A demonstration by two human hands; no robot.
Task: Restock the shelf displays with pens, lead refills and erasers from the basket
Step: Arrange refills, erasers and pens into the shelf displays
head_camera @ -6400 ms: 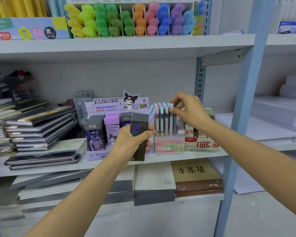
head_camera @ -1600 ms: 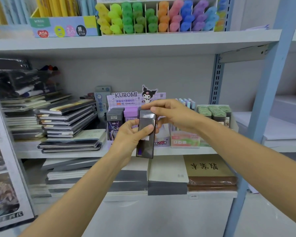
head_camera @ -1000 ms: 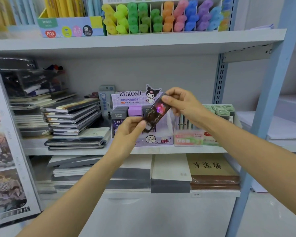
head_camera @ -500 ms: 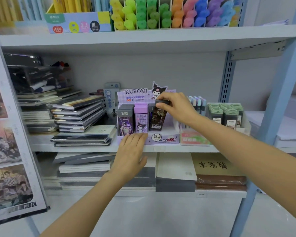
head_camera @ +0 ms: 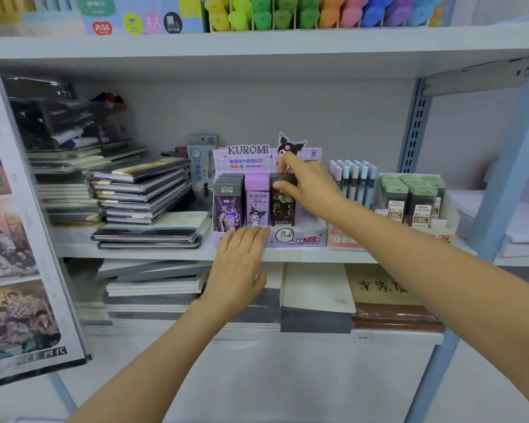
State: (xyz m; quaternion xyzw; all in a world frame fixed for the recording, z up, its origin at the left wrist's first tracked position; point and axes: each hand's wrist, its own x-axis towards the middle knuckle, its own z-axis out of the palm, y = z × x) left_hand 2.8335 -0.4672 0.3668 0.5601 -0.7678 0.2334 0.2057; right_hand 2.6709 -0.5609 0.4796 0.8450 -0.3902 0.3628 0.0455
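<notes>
Black refill (head_camera: 283, 209): going into the display (head_camera: 303, 239), nearly seated, I'd say.
Right hand (head_camera: 310, 187): fingers clamping its top.
Left hand (head_camera: 242, 264): fingers lying flat together, bracing display.
Remaining: basket not showing; can't tell.

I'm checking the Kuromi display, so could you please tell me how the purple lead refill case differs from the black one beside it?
The purple lead refill case is lilac with a Kuromi figure; the black lead refill case bears dark artwork. The purple one fills the middle column, the black one the column to its right. The right hand pinches the black case's top, not the purple one's. Both stand upright.
</notes>
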